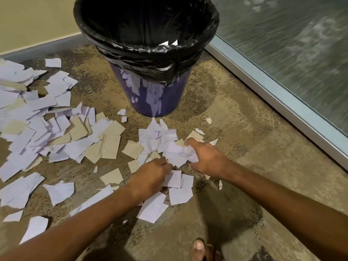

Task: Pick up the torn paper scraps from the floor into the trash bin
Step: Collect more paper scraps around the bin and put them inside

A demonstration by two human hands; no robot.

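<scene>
A purple trash bin (150,98) lined with a black bag (146,53) stands at the top centre, with a few white scraps showing inside. Torn white and tan paper scraps (47,117) cover the floor to the left and in front of the bin. My right hand (207,157) is closed around a bunch of white scraps (178,153) just in front of the bin. My left hand (150,176) rests palm down on scraps beside it, fingers curled onto the same small pile.
A glass panel with a metal frame (273,95) runs along the right. A beige wall with a grey baseboard (43,46) lies at the back left. My foot (199,249) shows at the bottom edge on the speckled floor (244,147).
</scene>
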